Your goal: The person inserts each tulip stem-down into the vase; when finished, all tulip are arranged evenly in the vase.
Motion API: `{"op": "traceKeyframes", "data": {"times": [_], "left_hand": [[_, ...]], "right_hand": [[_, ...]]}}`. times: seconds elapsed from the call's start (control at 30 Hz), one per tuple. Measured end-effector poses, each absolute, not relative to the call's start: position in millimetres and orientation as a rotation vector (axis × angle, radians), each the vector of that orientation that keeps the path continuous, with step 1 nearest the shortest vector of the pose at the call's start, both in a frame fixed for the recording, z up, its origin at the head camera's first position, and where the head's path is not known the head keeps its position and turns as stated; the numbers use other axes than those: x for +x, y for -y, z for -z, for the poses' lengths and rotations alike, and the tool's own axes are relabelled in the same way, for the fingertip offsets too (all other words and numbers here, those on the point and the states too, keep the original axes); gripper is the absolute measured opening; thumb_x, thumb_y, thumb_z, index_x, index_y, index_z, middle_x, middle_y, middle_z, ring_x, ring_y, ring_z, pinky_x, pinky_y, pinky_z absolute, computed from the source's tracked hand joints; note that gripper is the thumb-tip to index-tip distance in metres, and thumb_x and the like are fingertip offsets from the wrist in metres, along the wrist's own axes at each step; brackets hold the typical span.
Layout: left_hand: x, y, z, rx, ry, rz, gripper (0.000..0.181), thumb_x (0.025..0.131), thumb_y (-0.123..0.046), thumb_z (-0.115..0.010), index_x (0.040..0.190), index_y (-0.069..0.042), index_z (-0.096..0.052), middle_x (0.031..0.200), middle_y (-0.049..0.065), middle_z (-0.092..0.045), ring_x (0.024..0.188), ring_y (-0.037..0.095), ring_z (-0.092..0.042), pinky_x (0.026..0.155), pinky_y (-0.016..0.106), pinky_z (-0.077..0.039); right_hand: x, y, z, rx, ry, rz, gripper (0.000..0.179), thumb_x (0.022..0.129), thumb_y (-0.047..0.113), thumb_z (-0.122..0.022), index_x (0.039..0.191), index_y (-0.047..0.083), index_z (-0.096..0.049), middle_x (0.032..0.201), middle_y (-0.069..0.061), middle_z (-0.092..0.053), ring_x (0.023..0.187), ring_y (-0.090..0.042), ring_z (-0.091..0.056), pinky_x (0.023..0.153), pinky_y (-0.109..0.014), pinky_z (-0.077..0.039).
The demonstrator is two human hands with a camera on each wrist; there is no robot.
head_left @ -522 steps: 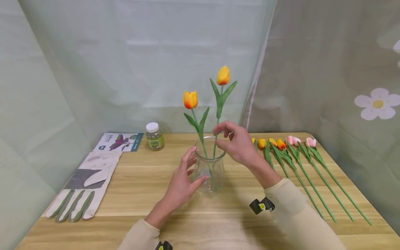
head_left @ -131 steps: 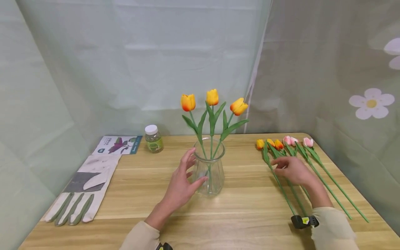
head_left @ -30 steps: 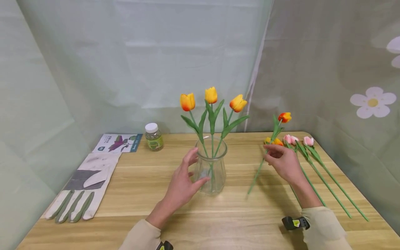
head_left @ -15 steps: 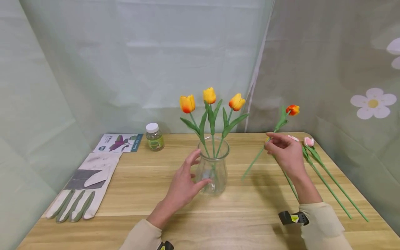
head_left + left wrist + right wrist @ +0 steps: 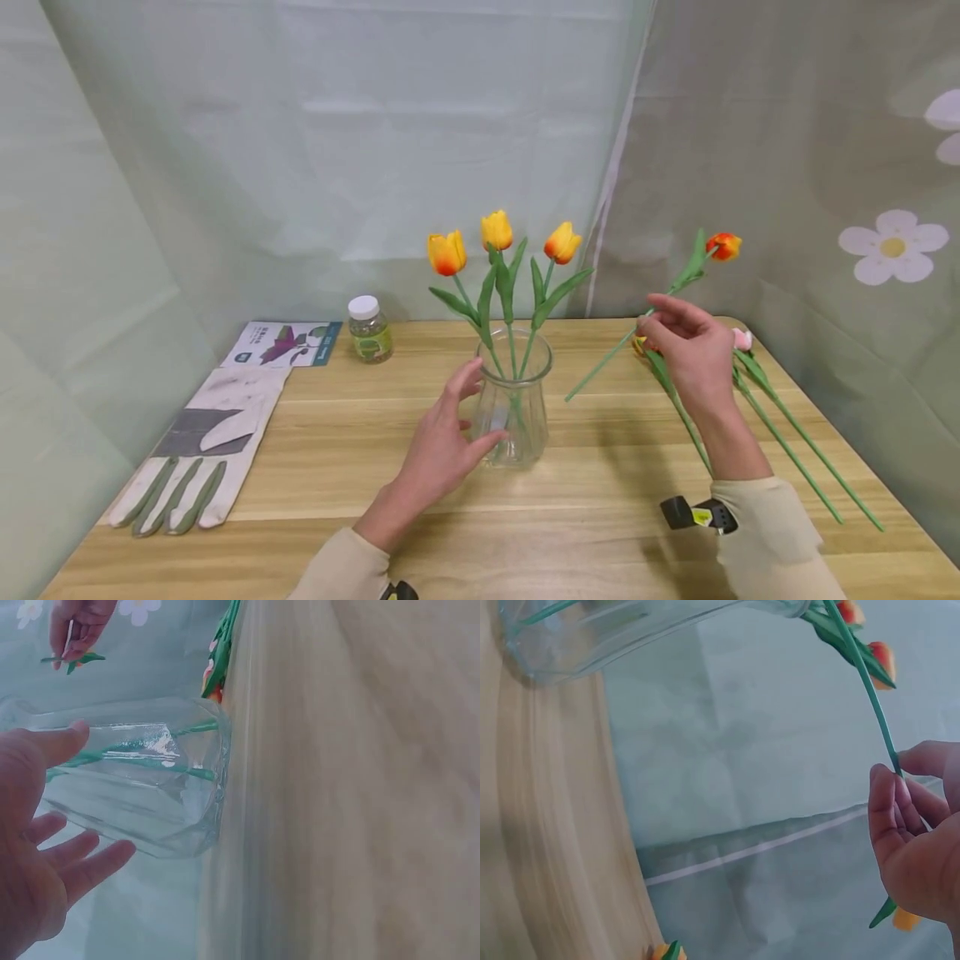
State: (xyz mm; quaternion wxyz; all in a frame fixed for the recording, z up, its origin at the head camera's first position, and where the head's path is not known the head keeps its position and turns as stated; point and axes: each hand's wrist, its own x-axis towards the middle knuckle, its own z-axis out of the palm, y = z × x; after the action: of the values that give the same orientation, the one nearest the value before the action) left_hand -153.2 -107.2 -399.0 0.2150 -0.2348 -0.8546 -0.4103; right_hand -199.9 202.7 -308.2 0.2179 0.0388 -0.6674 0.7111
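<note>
In the head view my right hand pinches the green stem of an orange-red tulip between thumb and fingers. That tulip slants in the air, stem end down and left towards the vase. My left hand rests at the left side of the clear glass vase, fingers spread and fairly straight. From the left wrist, the thumb lies over the glass and the other fingers spread beside it. Three yellow-orange tulips, the middle one highest, stand in the vase.
On the right of the wooden table lie more tulips, including a pink one, partly hidden by my right hand. At the left are white-and-grey work gloves, a printed card and a small jar with a white lid.
My right hand has taken an orange-red tulip and raised it, its stem end swinging up to the left. A third tulip joined the vase earlier. The vase has shifted slightly right.
</note>
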Motion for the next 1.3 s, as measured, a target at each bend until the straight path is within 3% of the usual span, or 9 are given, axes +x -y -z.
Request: {"op": "traceKeyframes", "data": {"times": [0.33,0.67,0.9,1.3], "left_hand": [[-151.2,98.8,399.2,-0.569,2.335,1.068,0.109,0.076,-0.017,-0.096,0.158,-0.023,-0.025,0.147,0.017,-0.062,0.12,0.038,-0.072,0.071,0.043,-0.068],[-149.0,91.1,400.2,-0.509,2.343,1.034,0.115,0.073,-0.02,-0.099,0.158,-0.022,-0.023,0.148,0.014,-0.063,0.12,0.035,-0.072,0.075,0.04,-0.067],[-147.4,90.8,401.4,-0.482,2.34,1.035,0.116,0.074,-0.017,-0.098,0.162,-0.024,-0.021,0.145,0.016,-0.063,0.122,0.038,-0.071,0.082,0.052,-0.066],[-148.9,92.4,400.6,-0.488,2.361,1.101,0.111,0.077,-0.014,-0.095,0.161,-0.024,-0.024,0.149,0.015,-0.06,0.127,0.038,-0.068,0.083,0.052,-0.066]], "right_hand": [[-202.1,-189.0,299.1,0.156,1.642,-2.041,0.026,0.087,-0.012,-0.074,0.104,0.006,-0.08,0.076,-0.002,-0.072,0.061,-0.012,-0.068,0.06,-0.021,-0.062],[-203.6,-181.7,294.0,0.19,1.569,-2.025,0.024,0.088,-0.013,-0.073,0.106,0.002,-0.08,0.076,-0.003,-0.071,0.06,-0.014,-0.067,0.059,-0.021,-0.062],[-206.9,-173.0,289.4,0.215,1.51,-2.01,0.026,0.085,-0.016,-0.072,0.103,0.002,-0.08,0.075,-0.003,-0.072,0.058,-0.014,-0.069,0.059,-0.021,-0.062],[-206.6,-159.3,279.8,0.29,1.673,-1.702,0.031,0.087,-0.009,-0.075,0.105,0.015,-0.08,0.079,0.007,-0.071,0.066,-0.005,-0.066,0.064,-0.014,-0.058]]}}
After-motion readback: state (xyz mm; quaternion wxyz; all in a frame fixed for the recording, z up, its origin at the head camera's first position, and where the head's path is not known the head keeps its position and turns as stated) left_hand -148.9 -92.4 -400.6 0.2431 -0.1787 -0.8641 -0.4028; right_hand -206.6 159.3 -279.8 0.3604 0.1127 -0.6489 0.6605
